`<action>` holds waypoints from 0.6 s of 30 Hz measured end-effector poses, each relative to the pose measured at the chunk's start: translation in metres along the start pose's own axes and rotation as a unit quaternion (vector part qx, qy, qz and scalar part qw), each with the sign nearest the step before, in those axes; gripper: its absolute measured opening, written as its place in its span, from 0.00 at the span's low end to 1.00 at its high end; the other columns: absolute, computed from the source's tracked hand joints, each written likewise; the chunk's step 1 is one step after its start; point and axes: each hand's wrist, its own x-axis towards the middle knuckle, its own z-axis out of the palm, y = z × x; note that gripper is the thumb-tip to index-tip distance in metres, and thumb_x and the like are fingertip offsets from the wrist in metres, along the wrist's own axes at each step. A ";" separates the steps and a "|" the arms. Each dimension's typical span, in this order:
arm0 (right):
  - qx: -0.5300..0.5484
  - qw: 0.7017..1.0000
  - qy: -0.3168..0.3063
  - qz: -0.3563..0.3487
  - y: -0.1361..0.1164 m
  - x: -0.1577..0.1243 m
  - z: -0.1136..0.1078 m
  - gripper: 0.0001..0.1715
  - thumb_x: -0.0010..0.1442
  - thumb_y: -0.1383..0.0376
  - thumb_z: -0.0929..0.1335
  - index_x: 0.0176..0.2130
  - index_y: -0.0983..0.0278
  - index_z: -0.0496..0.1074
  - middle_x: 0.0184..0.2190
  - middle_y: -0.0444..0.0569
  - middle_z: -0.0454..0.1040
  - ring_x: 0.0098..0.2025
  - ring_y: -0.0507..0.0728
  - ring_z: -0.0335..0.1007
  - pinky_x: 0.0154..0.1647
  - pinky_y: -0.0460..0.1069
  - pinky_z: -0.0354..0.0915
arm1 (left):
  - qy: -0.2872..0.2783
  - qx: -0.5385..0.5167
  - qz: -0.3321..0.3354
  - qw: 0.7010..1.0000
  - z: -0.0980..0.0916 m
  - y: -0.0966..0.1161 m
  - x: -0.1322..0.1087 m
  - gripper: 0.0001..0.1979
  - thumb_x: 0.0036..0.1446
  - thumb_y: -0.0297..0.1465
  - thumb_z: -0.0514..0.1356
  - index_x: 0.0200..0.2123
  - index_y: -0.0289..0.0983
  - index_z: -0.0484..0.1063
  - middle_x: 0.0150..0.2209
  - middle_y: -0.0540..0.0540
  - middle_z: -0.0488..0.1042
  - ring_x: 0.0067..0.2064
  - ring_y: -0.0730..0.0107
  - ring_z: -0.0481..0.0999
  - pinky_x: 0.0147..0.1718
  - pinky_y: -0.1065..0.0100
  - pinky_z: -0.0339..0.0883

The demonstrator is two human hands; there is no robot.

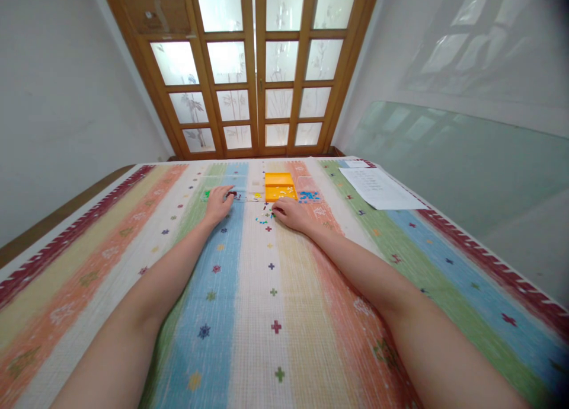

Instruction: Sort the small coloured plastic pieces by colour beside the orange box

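My left hand [217, 205] rests at a shallow clear container, its thumb and fingers apart around some dark red pieces [234, 194]. Small green pieces [207, 194] lie just left of that hand, and a few yellow pieces [257, 195] to its right. My right hand [290, 213] is closed, fingertips turned down to the cloth beside a loose scatter of tiny coloured pieces [262, 220]. Whatever its fingertips pinch is too small to make out. Behind it an orange-yellow box [279, 179] stands open with pale pieces inside. Blue pieces [308, 196] sit in a clear container to the right.
A striped, patterned cloth [258, 314] covers the table. White printed paper [377, 187] lies at the far right, with another sheet [357, 164] behind it. Beyond the table stand wooden glass-paned doors [258, 83]. A glass panel [444, 160] leans along the right wall.
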 end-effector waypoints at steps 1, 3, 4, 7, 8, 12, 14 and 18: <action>-0.001 1.000 -0.002 0.002 0.000 0.000 0.000 0.10 0.69 0.67 0.67 0.42 0.62 0.80 0.41 0.52 0.79 0.45 0.59 0.72 0.49 0.52 0.65 | -0.002 0.005 -0.002 1.000 0.001 -0.003 0.000 0.21 0.67 0.34 0.56 0.60 0.40 0.76 0.58 0.41 0.78 0.63 0.54 0.71 0.69 0.52 0.59; -0.003 1.000 -0.005 0.004 0.001 0.000 0.001 0.10 0.69 0.67 0.67 0.42 0.61 0.80 0.42 0.52 0.79 0.46 0.59 0.72 0.49 0.52 0.65 | -0.009 0.013 -0.004 1.000 0.002 -0.009 0.001 0.22 0.67 0.32 0.56 0.62 0.40 0.74 0.60 0.42 0.77 0.64 0.55 0.70 0.69 0.52 0.59; -0.004 1.000 -0.006 0.005 0.000 0.000 0.001 0.10 0.69 0.67 0.67 0.42 0.61 0.81 0.42 0.52 0.79 0.46 0.59 0.72 0.49 0.51 0.65 | -0.012 0.016 -0.006 1.000 0.003 -0.011 0.001 0.23 0.66 0.31 0.55 0.63 0.40 0.73 0.61 0.42 0.76 0.65 0.55 0.69 0.70 0.53 0.59; -0.001 1.000 -0.007 0.005 0.000 0.001 0.000 0.10 0.69 0.68 0.67 0.42 0.62 0.80 0.42 0.52 0.80 0.45 0.59 0.73 0.48 0.51 0.64 | -0.012 0.024 -0.012 1.000 0.005 -0.018 0.002 0.26 0.65 0.27 0.52 0.65 0.41 0.71 0.63 0.44 0.75 0.66 0.57 0.68 0.70 0.53 0.59; 0.000 1.000 -0.008 0.005 -0.001 0.001 0.000 0.10 0.69 0.68 0.67 0.42 0.62 0.80 0.42 0.52 0.80 0.45 0.59 0.73 0.48 0.51 0.64 | -0.009 0.026 -0.014 1.000 0.004 -0.020 0.001 0.27 0.65 0.25 0.52 0.65 0.40 0.72 0.62 0.43 0.75 0.66 0.58 0.69 0.69 0.53 0.59; 0.005 1.000 -0.008 0.005 -0.002 0.000 -0.001 0.10 0.69 0.69 0.67 0.41 0.62 0.80 0.41 0.51 0.80 0.44 0.58 0.73 0.47 0.50 0.63 | -0.026 0.047 -0.004 0.999 -0.001 -0.020 0.000 0.24 0.63 0.24 0.51 0.55 0.40 0.79 0.56 0.43 0.80 0.61 0.56 0.72 0.67 0.53 0.61; 0.005 1.000 -0.009 0.008 -0.003 0.000 -0.001 0.10 0.69 0.69 0.67 0.41 0.62 0.80 0.41 0.51 0.81 0.44 0.58 0.73 0.47 0.50 0.63 | -0.052 0.069 0.013 0.996 -0.004 -0.017 -0.001 0.21 0.63 0.25 0.52 0.51 0.40 0.82 0.52 0.43 0.81 0.60 0.53 0.73 0.66 0.52 0.62; 0.004 1.000 -0.012 0.013 -0.001 0.000 -0.001 0.10 0.69 0.68 0.67 0.41 0.62 0.80 0.42 0.52 0.81 0.45 0.58 0.73 0.47 0.50 0.64 | -0.083 0.112 0.033 0.990 -0.006 -0.009 -0.003 0.19 0.66 0.30 0.54 0.53 0.40 0.82 0.53 0.41 0.81 0.60 0.49 0.72 0.65 0.50 0.61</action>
